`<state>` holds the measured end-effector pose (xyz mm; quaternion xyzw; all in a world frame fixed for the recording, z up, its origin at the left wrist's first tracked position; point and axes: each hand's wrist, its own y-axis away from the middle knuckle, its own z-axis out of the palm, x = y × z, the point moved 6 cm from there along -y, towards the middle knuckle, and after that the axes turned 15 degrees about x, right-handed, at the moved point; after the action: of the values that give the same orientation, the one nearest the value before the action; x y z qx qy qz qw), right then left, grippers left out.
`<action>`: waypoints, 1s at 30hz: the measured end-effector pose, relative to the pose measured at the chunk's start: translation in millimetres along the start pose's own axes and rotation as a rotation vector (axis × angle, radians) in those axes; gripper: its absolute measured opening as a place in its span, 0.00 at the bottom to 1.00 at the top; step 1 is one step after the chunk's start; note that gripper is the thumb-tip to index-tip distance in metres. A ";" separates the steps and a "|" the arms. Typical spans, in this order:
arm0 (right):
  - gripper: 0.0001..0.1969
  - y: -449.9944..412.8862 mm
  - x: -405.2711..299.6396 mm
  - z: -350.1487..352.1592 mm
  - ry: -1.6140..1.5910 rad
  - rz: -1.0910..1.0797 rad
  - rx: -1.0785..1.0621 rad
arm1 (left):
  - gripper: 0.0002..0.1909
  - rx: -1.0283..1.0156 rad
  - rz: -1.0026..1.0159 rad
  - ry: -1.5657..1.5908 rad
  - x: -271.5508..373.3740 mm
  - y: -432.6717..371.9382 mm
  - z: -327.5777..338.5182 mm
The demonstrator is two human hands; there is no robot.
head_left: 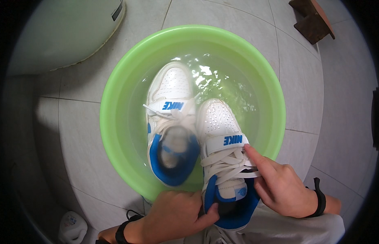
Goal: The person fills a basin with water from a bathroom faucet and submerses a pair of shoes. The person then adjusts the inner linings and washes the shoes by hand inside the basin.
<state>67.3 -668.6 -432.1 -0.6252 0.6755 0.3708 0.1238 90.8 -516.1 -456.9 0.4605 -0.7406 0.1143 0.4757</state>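
A green plastic basin of water stands on the floor. Inside it, at the left, lies a white and blue Nike sneaker, toe pointing away, its laces loose. A second matching sneaker is held over the near right part of the basin, its toe touching or close to the first shoe. My left hand grips its collar on the left side, thumb at the opening. With the index finger at the right end of the strap, my right hand holds the shoe's right side near the laces.
A large pale rounded container stands at the upper left. At the upper right is a brown wooden stool or block. A white plastic jug sits at the lower left on the grey tiled floor.
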 end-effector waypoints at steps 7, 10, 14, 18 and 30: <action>0.35 0.1 -1.8 -2.2 -0.011 0.006 -0.014 | 0.21 -0.013 0.015 -0.046 2.7 0.7 -1.7; 0.35 -0.1 -2.4 -1.5 -0.008 0.008 -0.031 | 0.21 -0.037 0.016 -0.065 2.0 1.2 -1.5; 0.35 -0.1 -3.1 -2.5 -0.014 0.001 -0.021 | 0.21 -0.031 0.006 -0.041 1.7 1.3 -1.3; 0.35 -0.1 -3.0 -2.3 -0.009 -0.007 -0.016 | 0.21 -0.051 -0.005 -0.029 1.6 1.3 -1.1; 0.34 -3.5 -5.6 -1.1 0.018 0.008 -0.047 | 0.16 -0.208 -0.036 0.001 -3.6 0.3 1.7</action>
<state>72.0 -664.9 -429.1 -0.6287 0.6699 0.3816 0.1017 89.9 -514.9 -460.7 0.4219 -0.7399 0.0284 0.5232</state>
